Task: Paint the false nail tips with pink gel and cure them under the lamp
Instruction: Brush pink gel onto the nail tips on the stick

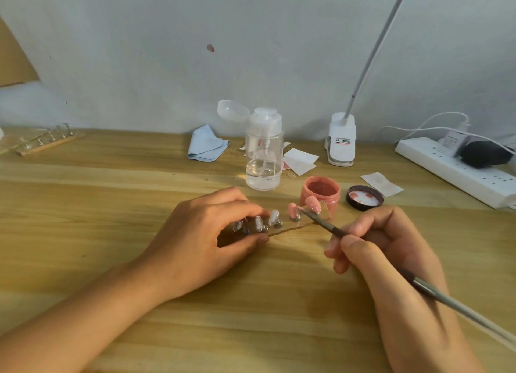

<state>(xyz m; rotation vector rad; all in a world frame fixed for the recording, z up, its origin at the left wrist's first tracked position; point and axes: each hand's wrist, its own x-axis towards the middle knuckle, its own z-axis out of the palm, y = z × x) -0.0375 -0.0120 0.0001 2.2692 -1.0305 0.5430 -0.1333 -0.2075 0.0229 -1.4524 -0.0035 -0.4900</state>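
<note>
1. the left hand [201, 233] is gripping the left end of the clear holder strip [296, 226], with the thumb on the near edge and the fingers curled over the far edge. it is pressing the strip onto the wooden table [111, 193].
2. the right hand [385, 249] is pinching the brush [321, 221] like a pen, and the bristle end is meeting the left pink nail tip [292, 209].
3. a second pink nail tip [312, 203] is standing at the strip's right end, while three clear tips [273, 217] are standing just beside the left fingers.
4. the open pink gel jar [321, 192] is sitting just behind the strip's right end, and its lid [364, 197] is lying beside it, inside up.
5. farther back, a pump bottle [264, 152], a blue cloth [206, 146], white wipes [300, 160], a lamp clamp [341, 140] and a power strip [458, 171] are lying along the wall.
</note>
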